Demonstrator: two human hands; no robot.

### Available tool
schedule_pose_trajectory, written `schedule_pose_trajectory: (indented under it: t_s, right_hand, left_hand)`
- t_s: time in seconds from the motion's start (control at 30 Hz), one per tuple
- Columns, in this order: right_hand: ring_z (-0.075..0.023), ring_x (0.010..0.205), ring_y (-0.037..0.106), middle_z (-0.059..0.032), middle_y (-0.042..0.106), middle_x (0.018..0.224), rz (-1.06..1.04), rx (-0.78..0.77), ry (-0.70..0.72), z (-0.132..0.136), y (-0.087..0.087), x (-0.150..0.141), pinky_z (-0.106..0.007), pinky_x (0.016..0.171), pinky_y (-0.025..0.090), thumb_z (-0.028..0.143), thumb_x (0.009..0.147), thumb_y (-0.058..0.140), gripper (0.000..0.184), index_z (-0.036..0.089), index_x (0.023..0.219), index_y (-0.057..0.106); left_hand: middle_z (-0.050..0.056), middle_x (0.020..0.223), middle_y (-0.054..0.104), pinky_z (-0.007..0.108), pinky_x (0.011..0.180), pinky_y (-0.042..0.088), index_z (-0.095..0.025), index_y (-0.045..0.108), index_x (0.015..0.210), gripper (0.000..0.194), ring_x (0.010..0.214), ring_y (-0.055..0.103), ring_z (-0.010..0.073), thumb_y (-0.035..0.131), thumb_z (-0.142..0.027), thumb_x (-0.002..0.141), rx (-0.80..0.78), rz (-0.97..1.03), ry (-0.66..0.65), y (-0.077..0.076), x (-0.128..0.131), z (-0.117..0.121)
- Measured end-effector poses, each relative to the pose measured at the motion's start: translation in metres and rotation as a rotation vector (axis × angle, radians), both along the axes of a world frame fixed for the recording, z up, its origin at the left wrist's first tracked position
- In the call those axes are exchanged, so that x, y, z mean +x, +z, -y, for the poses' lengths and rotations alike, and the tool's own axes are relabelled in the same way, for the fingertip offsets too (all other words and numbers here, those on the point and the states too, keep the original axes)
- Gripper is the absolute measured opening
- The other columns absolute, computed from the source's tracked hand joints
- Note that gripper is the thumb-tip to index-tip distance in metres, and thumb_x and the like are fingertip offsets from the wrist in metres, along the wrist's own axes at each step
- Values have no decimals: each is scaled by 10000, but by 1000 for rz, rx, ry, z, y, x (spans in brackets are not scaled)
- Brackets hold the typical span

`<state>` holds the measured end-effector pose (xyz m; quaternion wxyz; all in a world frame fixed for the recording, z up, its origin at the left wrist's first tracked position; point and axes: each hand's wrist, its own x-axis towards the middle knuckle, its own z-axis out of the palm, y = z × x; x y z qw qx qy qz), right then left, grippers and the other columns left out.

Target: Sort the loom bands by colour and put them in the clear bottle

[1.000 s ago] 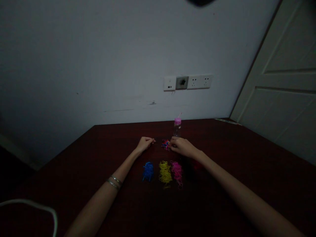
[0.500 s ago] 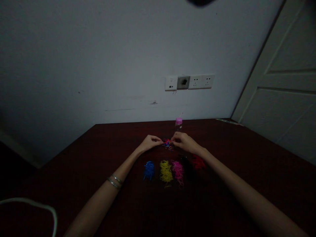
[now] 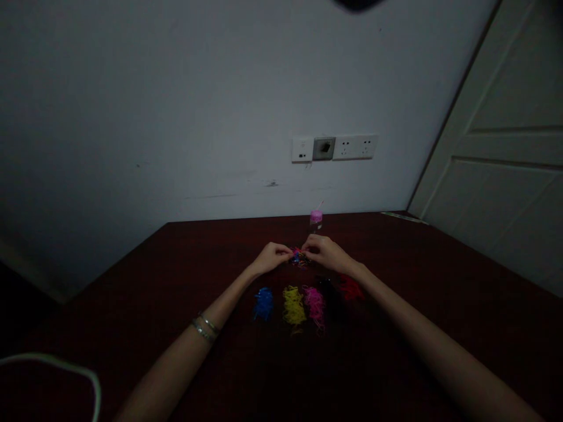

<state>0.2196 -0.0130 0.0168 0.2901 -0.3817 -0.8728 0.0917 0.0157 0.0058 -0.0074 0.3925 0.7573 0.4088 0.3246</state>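
Observation:
A small mixed pile of coloured rubber bands (image 3: pixel 299 257) lies on the dark table between my two hands. My left hand (image 3: pixel 271 258) reaches it from the left, thumb and forefinger pinched together at the pile's edge. From the right, my right hand (image 3: pixel 324 252) pinches into the same pile with its fingertips. Which single bands the fingers grip is too small and dark to make out. Nearer to me lie sorted heaps: blue bands (image 3: pixel 263 303), yellow bands (image 3: pixel 294 306), pink bands (image 3: pixel 315 305), a black heap (image 3: pixel 332 296) and red bands (image 3: pixel 350 288), the last partly beside my right forearm.
Behind my right hand stands a small clear bottle with a pink lid (image 3: pixel 316 217). The table (image 3: pixel 211 240) meets a wall with a row of sockets (image 3: pixel 333 148). A pale cable (image 3: pixel 57 361) curves at the lower left. A flat strip (image 3: pixel 403 217) lies at the back right edge.
The view has shifted slightly. Both hands stay at the mixed pile, with small finger movements; my right fingertips sit a little closer to my left ones. The sorted heaps look unchanged.

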Motion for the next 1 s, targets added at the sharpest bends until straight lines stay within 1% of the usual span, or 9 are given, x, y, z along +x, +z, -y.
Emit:
schedule_pose_trajectory:
  t_s: [0.13, 0.33, 0.4, 0.47, 0.63, 0.7, 0.83, 1.0]
  right_hand:
    - [-132, 718, 532, -34, 584, 813, 3, 2, -8, -1, 0, 2, -242, 632, 395, 214, 771, 532, 102, 181, 790, 627]
    - [-141, 726, 546, -42, 598, 829, -9, -8, -46, -1, 8, 11, -253, 643, 406, 236, 767, 526, 115, 179, 796, 622]
    - [-146, 737, 550, -45, 604, 830, -7, -23, -49, 0, 8, 20, -260, 659, 414, 239, 766, 522, 121, 179, 791, 625]
    - [-151, 746, 554, -49, 608, 835, -1, -57, -60, 2, 4, 33, -267, 668, 421, 246, 762, 525, 124, 179, 785, 627]
    - [-149, 689, 558, -62, 611, 792, 17, -249, -114, 16, -12, 72, -266, 622, 436, 287, 754, 525, 168, 151, 778, 620]
    - [-148, 682, 555, -61, 610, 778, 40, -305, -120, 23, -16, 85, -270, 624, 437, 284, 753, 515, 175, 145, 769, 621]
    - [-154, 715, 553, -63, 608, 805, 89, -364, -135, 31, -15, 98, -278, 664, 437, 283, 739, 520, 174, 147, 758, 628]
    - [-164, 752, 559, -60, 606, 842, 147, -357, -135, 35, -8, 102, -281, 699, 432, 289, 714, 539, 173, 159, 768, 641]
  left_hand:
    - [61, 725, 662, 220, 622, 410, -77, 683, 775, 211, 654, 556, 125, 582, -230, 668, -14, 2, 15, -4, -1, -3]
    - [62, 708, 657, 212, 583, 397, -77, 683, 775, 230, 612, 543, 116, 583, -254, 668, 7, -42, 26, -7, -4, -7]
    - [59, 690, 653, 210, 567, 391, -77, 684, 777, 243, 595, 535, 114, 582, -269, 669, 13, -71, 34, -8, -6, -8]
    - [56, 676, 650, 208, 552, 385, -80, 685, 783, 251, 583, 530, 114, 580, -276, 668, 21, -102, 42, -10, -8, -10]
    - [62, 675, 651, 211, 542, 385, -77, 687, 800, 268, 580, 533, 119, 571, -273, 660, 27, -142, 34, -15, -9, -13]
    - [63, 674, 651, 211, 545, 388, -75, 687, 791, 260, 582, 535, 119, 570, -262, 653, 21, -155, 40, -17, -9, -14]
    - [52, 675, 650, 207, 564, 393, -86, 690, 762, 231, 595, 537, 118, 575, -249, 645, 47, -182, 35, -20, -9, -14]
    - [42, 636, 634, 202, 550, 385, -82, 690, 767, 240, 576, 526, 113, 584, -257, 642, 38, -204, 42, -17, -9, -11]
